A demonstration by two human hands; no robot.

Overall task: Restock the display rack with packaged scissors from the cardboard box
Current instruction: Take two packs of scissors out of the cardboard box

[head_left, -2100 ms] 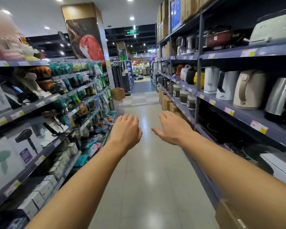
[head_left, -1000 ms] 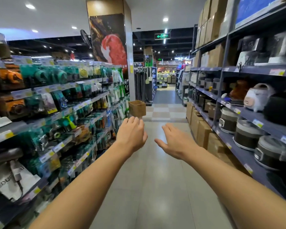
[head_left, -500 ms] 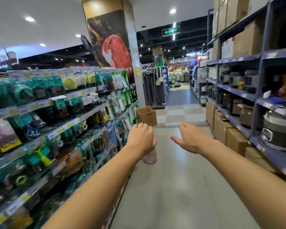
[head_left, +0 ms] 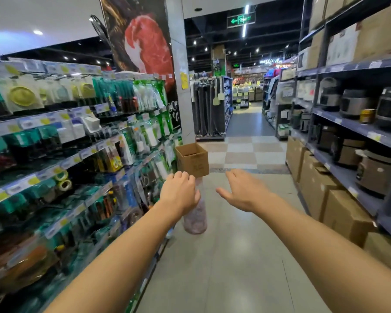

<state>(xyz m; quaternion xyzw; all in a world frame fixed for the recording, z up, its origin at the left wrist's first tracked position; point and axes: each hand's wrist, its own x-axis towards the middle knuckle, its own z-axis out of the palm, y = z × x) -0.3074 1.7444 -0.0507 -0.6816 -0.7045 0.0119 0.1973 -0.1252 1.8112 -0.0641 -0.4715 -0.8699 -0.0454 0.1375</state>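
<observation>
A store aisle seen from head height, with two bare forearms reaching forward. Along the left runs the display rack (head_left: 81, 152), its tiers crowded with hanging packets in green, teal and white; motion blur makes most of them unreadable, and no scissors can be picked out for certain. The rack's lower near rows smear into dark shapes and run off the frame's edge. The left hand (head_left: 180, 194) hangs in mid-air with its fingers loosely curled, holding nothing. Just beyond it the open cardboard box (head_left: 193, 160) sits atop a pale pinkish stand (head_left: 195, 214), beside the rack's far end; the hand covers the stand's upper part, and the box's contents are out of sight. The right hand (head_left: 242, 190) floats apart from the left, palm down, fingers relaxed and empty. On the right, dark shelves (head_left: 357, 127) carry cookers above brown cartons (head_left: 314, 177), cut off at the edge.
</observation>
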